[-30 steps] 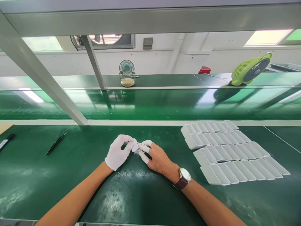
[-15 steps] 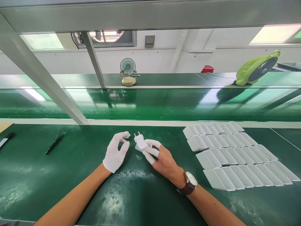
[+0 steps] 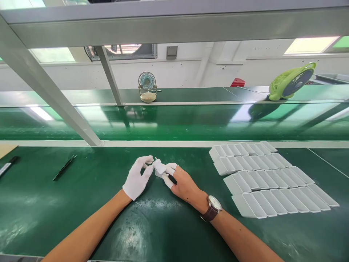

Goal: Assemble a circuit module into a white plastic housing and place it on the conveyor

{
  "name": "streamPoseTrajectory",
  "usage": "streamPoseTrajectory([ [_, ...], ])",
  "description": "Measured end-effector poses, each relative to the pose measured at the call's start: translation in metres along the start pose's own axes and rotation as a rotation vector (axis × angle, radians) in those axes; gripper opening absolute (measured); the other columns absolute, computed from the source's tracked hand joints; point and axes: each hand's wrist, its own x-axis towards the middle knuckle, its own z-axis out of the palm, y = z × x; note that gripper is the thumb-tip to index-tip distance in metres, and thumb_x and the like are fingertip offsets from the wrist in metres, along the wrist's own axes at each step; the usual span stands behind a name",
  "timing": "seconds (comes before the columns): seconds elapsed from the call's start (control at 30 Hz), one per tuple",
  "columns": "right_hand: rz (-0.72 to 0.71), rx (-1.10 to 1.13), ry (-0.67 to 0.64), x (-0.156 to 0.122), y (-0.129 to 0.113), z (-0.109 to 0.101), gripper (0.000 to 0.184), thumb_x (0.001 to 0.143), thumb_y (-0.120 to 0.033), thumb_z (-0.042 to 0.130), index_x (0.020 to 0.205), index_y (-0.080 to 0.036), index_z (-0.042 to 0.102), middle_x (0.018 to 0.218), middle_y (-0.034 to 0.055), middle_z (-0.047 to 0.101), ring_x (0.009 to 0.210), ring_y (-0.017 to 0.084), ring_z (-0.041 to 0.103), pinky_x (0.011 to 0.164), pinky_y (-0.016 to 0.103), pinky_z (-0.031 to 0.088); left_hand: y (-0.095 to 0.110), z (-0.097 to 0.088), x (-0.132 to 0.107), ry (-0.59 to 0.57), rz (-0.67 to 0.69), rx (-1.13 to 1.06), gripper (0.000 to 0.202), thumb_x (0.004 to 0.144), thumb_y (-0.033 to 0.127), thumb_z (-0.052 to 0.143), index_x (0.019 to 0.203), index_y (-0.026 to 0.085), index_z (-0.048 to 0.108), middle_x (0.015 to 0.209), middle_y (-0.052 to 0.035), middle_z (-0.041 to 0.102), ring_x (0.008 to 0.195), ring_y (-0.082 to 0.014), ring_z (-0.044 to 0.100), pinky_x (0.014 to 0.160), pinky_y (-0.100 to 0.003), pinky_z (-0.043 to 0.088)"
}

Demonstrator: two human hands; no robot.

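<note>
White plug (image 3: 159, 168) over glossy green bench (image 3: 81, 203); fans (image 3: 147, 86) behind.

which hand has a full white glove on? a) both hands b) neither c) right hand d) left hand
d: the left hand is wholly covered by a white glove, while the right hand shows bare skin with white cots only on its fingertips, next to the small white plug part between them.

white trays (image 3: 269, 180) | black tweezers (image 3: 64, 167) | marker (image 3: 8, 164) | teal fan (image 3: 147, 87) | green fan (image 3: 291, 80)
</note>
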Motion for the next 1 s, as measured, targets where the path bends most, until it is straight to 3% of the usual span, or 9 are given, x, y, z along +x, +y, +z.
streamPoseTrajectory([
  [0.07, -0.007, 0.033, -0.024, 0.001, 0.001, -0.001, 0.031, 0.096, -0.021, 0.051, 0.124, -0.026, 0.063, 0.105, 0.0088, 0.066, 0.092, 0.023, 0.066, 0.084, 0.04, 0.059, 0.002, 0.003, 0.0, -0.018, 0.001, 0.017, 0.029, 0.095, 0.033, 0.053, 0.122, 0.024, 0.057, 0.116, -0.0065, 0.065, 0.099, -0.0195, 0.064, 0.087, -0.039, 0.056],
  [0.13, 0.085, 0.178, 0.015, 0.002, 0.002, 0.0, 0.028, 0.095, -0.024, 0.053, 0.12, -0.026, 0.065, 0.104, 0.0083, 0.067, 0.093, 0.023, 0.065, 0.086, 0.042, 0.058, 0.003, 0.007, -0.001, -0.022, 0.017, 0.021, 0.032, 0.092, 0.033, 0.057, 0.123, 0.024, 0.056, 0.113, -0.0061, 0.064, 0.094, -0.019, 0.063, 0.084, -0.039, 0.057],
  [0.27, 0.45, 0.823, 0.073, 0.006, 0.001, 0.003, 0.034, 0.095, -0.043, 0.052, 0.119, -0.022, 0.064, 0.098, 0.0077, 0.071, 0.088, 0.023, 0.068, 0.076, 0.039, 0.06, 0.006, 0.016, -0.005, -0.021, 0.091, 0.011, 0.06, 0.075, 0.027, 0.074, 0.13, 0.024, 0.049, 0.111, -0.0059, 0.059, 0.083, -0.0171, 0.061, 0.076, -0.038, 0.058],
  [0.33, 0.573, 1.078, 0.006, 0.007, -0.003, 0.004, 0.04, 0.094, -0.05, 0.052, 0.116, -0.02, 0.066, 0.094, 0.0081, 0.072, 0.085, 0.024, 0.069, 0.071, 0.039, 0.06, 0.01, 0.019, -0.007, -0.029, 0.156, 0.011, 0.066, 0.072, 0.023, 0.076, 0.131, 0.026, 0.048, 0.119, -0.008, 0.057, 0.088, -0.0187, 0.062, 0.075, -0.037, 0.058],
  [0.4, 0.623, 1.178, -0.05, 0.007, -0.007, 0.004, 0.041, 0.092, -0.053, 0.054, 0.111, -0.02, 0.067, 0.091, 0.0078, 0.073, 0.083, 0.025, 0.069, 0.069, 0.038, 0.06, 0.015, 0.02, -0.009, -0.038, 0.232, 0.01, 0.064, 0.074, 0.021, 0.075, 0.132, 0.027, 0.048, 0.126, -0.0101, 0.056, 0.101, -0.0228, 0.062, 0.078, -0.038, 0.058],
  [0.57, 0.611, 1.182, -0.127, 0.006, -0.012, 0.005, 0.039, 0.095, -0.053, 0.049, 0.108, -0.022, 0.068, 0.091, 0.0071, 0.074, 0.081, 0.026, 0.07, 0.065, 0.038, 0.058, 0.019, 0.018, -0.01, -0.043, 0.301, 0.006, 0.07, 0.076, 0.018, 0.075, 0.138, 0.029, 0.045, 0.13, -0.0116, 0.055, 0.118, -0.0282, 0.059, 0.088, -0.043, 0.057],
  [0.83, 0.52, 0.94, -0.131, 0.004, -0.011, 0.005, 0.044, 0.102, -0.05, 0.035, 0.107, -0.023, 0.07, 0.085, 0.007, 0.074, 0.08, 0.025, 0.07, 0.068, 0.039, 0.058, 0.015, 0.02, -0.011, -0.037, 0.253, 0.031, 0.069, 0.073, 0.021, 0.078, 0.135, 0.029, 0.048, 0.127, -0.0104, 0.058, 0.115, -0.0288, 0.061, 0.092, -0.047, 0.056],
  [1.0, 0.522, 0.916, -0.152, 0.004, -0.01, 0.005, 0.043, 0.103, -0.047, 0.033, 0.107, -0.024, 0.069, 0.087, 0.007, 0.074, 0.082, 0.025, 0.071, 0.068, 0.038, 0.059, 0.018, 0.018, -0.01, -0.045, 0.277, -0.005, 0.067, 0.075, 0.021, 0.075, 0.136, 0.027, 0.048, 0.128, -0.0112, 0.058, 0.115, -0.0284, 0.061, 0.094, -0.047, 0.056],
])
